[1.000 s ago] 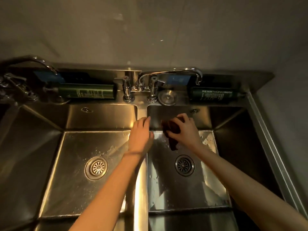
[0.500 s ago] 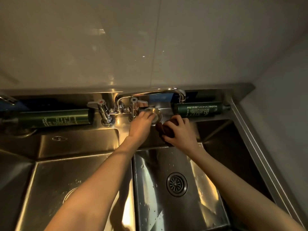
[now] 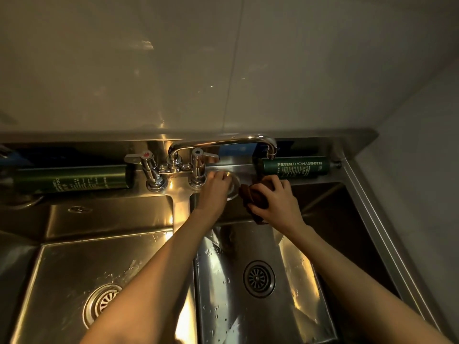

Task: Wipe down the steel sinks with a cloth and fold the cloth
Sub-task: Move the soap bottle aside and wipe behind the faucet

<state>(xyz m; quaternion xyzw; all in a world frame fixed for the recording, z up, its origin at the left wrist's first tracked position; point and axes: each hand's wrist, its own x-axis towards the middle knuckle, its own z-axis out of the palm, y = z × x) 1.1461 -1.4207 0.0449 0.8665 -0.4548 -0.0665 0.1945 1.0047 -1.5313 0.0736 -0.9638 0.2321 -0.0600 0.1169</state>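
Head camera: A person leans over a double steel sink, both bare forearms reaching from 6 o'clock toward the back ledge. The left hand [image 3: 214, 192] crosses above the divider, palm down, its fingers bent onto a round steel disc [image 3: 234, 186] that lies on the ledge just at 3 o'clock of the tap's right handle [image 3: 198, 167]; whether the disc is lifted cannot be told. The right hand [image 3: 277, 201], wrist angled in from 5 o'clock, has its fingers and thumb curled round a bunched dark brown cloth [image 3: 253, 197], held against the rear edge of the right basin [image 3: 223, 294] at its 12 o'clock, touching the disc's right side. One corner of the cloth hangs down below the thumb. A green bottle [image 3: 295, 167] lies on its side on the ledge at 1 o'clock of the right hand; the chrome spout [image 3: 223, 144] arches above both hands. A second green bottle [image 3: 72, 181] lies at 12 o'clock of the left basin [image 3: 74, 269]. Water drops speckle both basin floors.
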